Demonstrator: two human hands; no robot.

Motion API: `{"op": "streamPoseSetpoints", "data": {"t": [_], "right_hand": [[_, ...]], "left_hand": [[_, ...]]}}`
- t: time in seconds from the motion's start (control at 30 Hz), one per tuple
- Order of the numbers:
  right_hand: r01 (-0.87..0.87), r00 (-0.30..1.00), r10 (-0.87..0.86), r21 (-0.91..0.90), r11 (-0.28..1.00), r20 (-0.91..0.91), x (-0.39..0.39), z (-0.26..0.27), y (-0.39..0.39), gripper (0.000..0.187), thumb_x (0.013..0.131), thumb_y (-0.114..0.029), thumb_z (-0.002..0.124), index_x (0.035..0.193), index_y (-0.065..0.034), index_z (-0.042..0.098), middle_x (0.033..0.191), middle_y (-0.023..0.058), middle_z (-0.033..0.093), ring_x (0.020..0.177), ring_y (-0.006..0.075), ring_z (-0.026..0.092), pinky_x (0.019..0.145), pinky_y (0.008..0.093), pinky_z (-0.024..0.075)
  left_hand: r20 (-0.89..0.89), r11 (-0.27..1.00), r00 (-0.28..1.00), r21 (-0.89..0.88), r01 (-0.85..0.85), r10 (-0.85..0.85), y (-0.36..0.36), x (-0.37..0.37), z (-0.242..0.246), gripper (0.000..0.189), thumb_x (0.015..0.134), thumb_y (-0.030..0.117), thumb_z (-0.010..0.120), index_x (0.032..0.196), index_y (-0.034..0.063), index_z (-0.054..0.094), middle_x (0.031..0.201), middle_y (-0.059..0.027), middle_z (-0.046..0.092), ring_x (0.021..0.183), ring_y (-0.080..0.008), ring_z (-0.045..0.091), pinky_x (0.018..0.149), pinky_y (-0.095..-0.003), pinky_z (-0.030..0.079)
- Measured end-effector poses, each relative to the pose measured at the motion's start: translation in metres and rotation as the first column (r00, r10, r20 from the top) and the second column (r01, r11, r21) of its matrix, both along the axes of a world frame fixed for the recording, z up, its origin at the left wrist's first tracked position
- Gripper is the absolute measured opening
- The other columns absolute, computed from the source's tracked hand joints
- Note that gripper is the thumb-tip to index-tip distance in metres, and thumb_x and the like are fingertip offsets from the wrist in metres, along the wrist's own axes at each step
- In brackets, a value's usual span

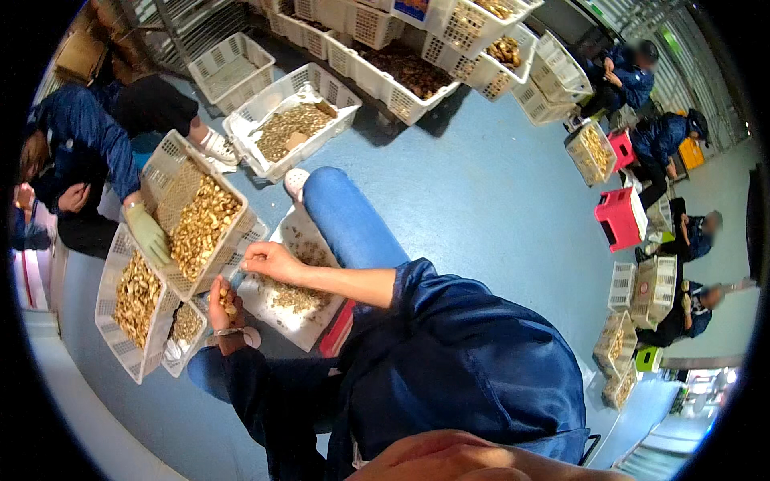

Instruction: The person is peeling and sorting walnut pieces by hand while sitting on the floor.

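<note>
My left hand [226,306], with a bracelet at the wrist, is closed around several small yellow-brown mushroom pieces [227,300]. Close above it is my right hand [271,262], its thumb and forefinger brought together; whether something small is between them cannot be told. Both are beside a tilted white plastic crate [237,222] holding many mushroom pieces [198,234]. A second crate of mushrooms [137,294] stands below and left of it. Under my right forearm lies a white sheet [313,321] strewn with brown scraps.
A co-worker's gloved hand [147,234] reaches into the tilted crate. A small white crate [180,355] with scraps stands near my left hand. Ahead is a lined crate [283,165] of trimmings; more white crates [415,111] are stacked behind. Several co-workers sit at the right by pink stools [619,217].
</note>
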State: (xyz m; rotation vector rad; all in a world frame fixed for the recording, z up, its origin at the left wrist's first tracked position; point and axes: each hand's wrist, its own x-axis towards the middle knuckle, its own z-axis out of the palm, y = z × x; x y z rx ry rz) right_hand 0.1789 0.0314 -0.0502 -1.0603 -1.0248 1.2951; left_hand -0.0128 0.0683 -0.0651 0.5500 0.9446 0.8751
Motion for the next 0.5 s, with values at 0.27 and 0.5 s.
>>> {"op": "streamPoseSetpoints", "data": {"t": [0.27,0.5], "right_hand": [[0.011,1.0,-0.01,0.02,1.0,-0.024,-0.01,-0.012,0.002,0.012,0.08,-0.013,0.062,0.072,-0.0049,0.056,0.063,-0.0014,0.056,0.057,0.0047,0.052,0.051,0.0214,0.0418],[0.05,0.986,-0.048,-0.007,0.999,0.157,0.0,0.002,0.0,0.018,0.073,-0.02,0.067,0.07,-0.0048,0.057,0.06,0.0008,0.056,0.058,0.0069,0.05,0.053,0.0253,0.0409]], "left_hand": [[0.153,0.983,0.98,-0.148,-0.105,0.128,0.005,-0.002,-0.01,0.024,0.089,0.019,0.05,0.105,0.0016,0.051,0.088,-0.0065,0.059,0.058,-0.0076,0.049,0.043,-0.0161,0.04],[0.277,0.992,0.953,0.031,0.123,-0.127,0.028,-0.013,-0.026,0.032,0.093,0.019,0.042,0.119,0.0011,0.043,0.097,-0.0083,0.058,0.048,-0.0046,0.041,0.034,-0.017,0.027]]}}
